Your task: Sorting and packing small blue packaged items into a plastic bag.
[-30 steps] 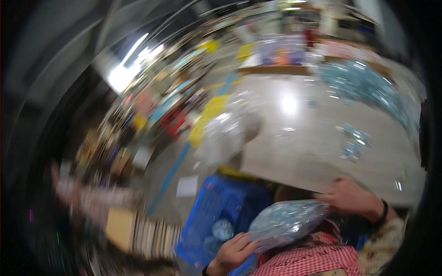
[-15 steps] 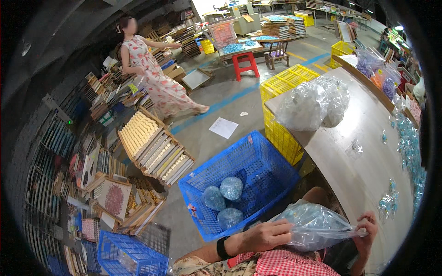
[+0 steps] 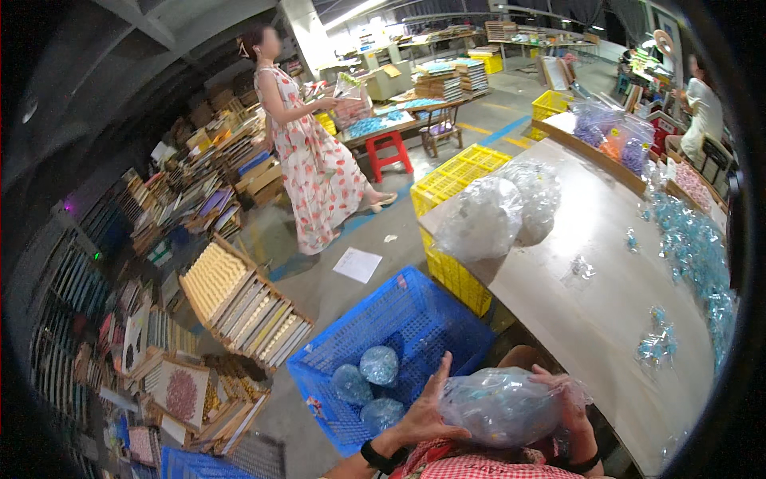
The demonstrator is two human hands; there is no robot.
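Over my lap I hold a filled clear plastic bag [image 3: 499, 407] with pale blue contents, lying on its side. My left hand [image 3: 427, 411] cups its left end, thumb low and fingers stretched upward along the plastic. On the other end, my right hand [image 3: 568, 407] curls its fingers over the bag's gathered neck. Beside my left hand stands a blue plastic crate [image 3: 319, 383] with three rounded bags of blue pieces in it, one being this bag [image 3: 379, 365]. Loose blue wrapped pieces [image 3: 690, 239] lie along the right of the table.
The pale table [image 3: 606, 311] spans my right, with crumpled clear bags [image 3: 479, 215] on its far corner. A yellow crate [image 3: 447, 275] stands under that corner. Stacked trays [image 3: 247, 299] sit on the floor at left. A person in a floral dress [image 3: 319, 176] walks beyond the crate.
My left hand has gone from pinching the bag's upper side to cupping its left end. My right hand has moved in over the neck. The person in the dress has moved rightward.
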